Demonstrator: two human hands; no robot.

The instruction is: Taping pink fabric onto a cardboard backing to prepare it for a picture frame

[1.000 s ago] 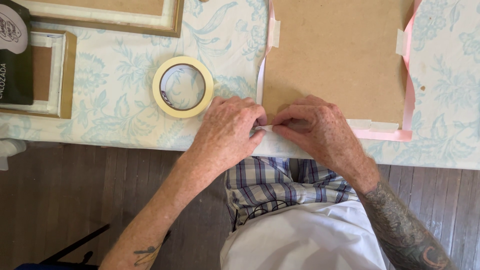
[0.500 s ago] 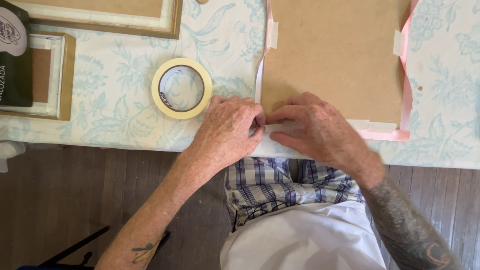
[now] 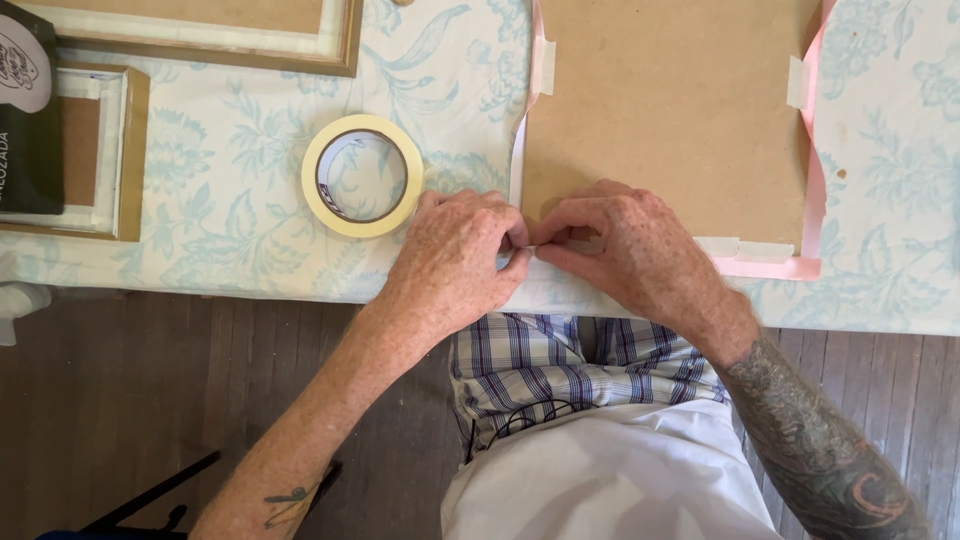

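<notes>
Brown backing board (image 3: pixel 670 110) flat near the front edge of the surface (image 3: pixel 250 220), pink-and-white border strip (image 3: pixel 812 190) along its sides, short tape tabs (image 3: pixel 797 82) at the edges. Left hand (image 3: pixel 455 262) and right hand (image 3: pixel 630 250) together at the board's lower left corner, fingertips pinched closed on a small pale piece of tape (image 3: pixel 528 248); thumbs and forefingers nearly touching each other. Masking tape roll (image 3: pixel 362 175) just beside the left hand, lying flat. Open cloth between roll and the small frame (image 3: pixel 95 150) at far left; larger frame (image 3: pixel 200 30) along the top edge; dark package (image 3: pixel 25 110) overlapping the small frame. Bare cloth right of the board as well. Surface covered in pale blue floral cloth, dark wooden floor (image 3: pixel 130 400) below, plaid shorts (image 3: pixel 560 370) at the near edge.
</notes>
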